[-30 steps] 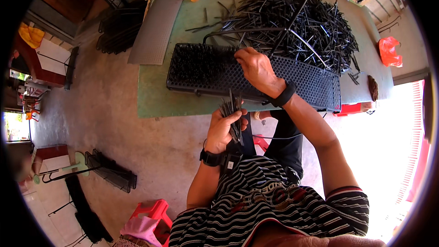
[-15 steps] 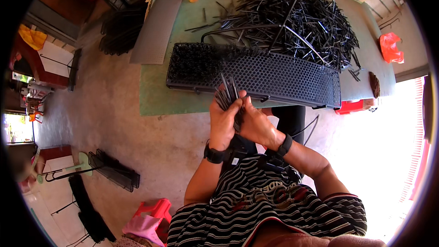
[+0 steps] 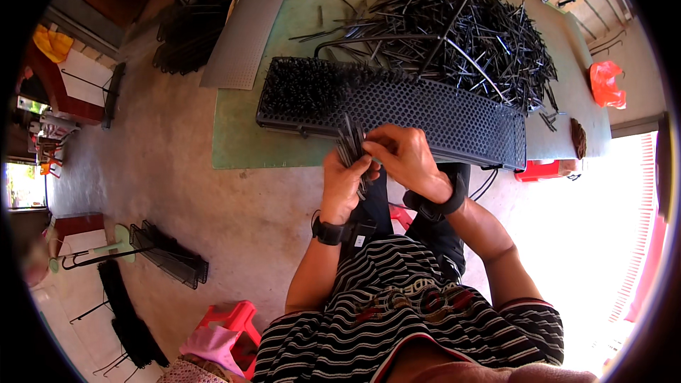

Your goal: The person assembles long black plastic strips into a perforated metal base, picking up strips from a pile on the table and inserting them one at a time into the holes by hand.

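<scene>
Left hand [image 3: 343, 183]: clamping a bundle of dark strips [image 3: 349, 140]. Right hand [image 3: 410, 159]: meeting the bundle's edge; whether it is pinching one, I cannot tell. Perforated black tray [image 3: 461, 119]: lying on the green table [image 3: 236, 135] beyond both hands, bristling leftward.

Glossy black strips [image 3: 496, 42], smooth matt grey sheet [image 3: 254, 25]
</scene>
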Motion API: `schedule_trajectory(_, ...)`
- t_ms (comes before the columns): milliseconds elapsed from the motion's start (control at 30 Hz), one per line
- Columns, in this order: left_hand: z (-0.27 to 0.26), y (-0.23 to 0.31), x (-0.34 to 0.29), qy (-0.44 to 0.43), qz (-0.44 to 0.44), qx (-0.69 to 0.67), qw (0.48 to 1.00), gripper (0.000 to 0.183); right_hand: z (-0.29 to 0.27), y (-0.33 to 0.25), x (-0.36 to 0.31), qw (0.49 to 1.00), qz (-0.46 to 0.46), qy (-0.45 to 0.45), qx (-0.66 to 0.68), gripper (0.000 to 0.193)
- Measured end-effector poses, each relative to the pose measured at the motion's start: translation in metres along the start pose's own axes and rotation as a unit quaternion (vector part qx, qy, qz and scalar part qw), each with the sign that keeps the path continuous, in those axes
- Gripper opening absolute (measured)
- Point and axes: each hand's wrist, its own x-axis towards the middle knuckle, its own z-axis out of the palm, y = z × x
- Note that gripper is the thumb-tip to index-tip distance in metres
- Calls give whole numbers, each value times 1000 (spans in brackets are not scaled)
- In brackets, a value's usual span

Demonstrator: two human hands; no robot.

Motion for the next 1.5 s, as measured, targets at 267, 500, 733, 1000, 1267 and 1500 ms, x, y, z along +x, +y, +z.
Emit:
schedule_trajectory(267, 8, 6, -4, -40, -22, -26, 999, 19, 8, 28, 35, 1000, 14, -20, 19, 17)
schedule_trajectory(500, -11, 5, 5, -22, -97, -139, 985, 25, 3, 25, 32, 975, 46, 53, 209, 11)
schedule_trajectory(733, -16, -1, 4, 7, -86, -95, 992, 28, -9, 9, 61, 956, -161, 244, 34, 12)
schedule_trajectory(1000, -20, -1, 4, 7, -84, -109, 991, 27, -4, 20, 87, 953, -209, 213, -59, 10)
schedule_trajectory(1267, -21, 6, 2, -11, -108, -145, 984, 30, -3, 23, 97, 949, -227, 202, -88, 11)
schedule_trajectory(1500, -24, 9, 1, -38, -127, -167, 977, 31, -1, 27, 100, 945, -239, 206, -89, 10)
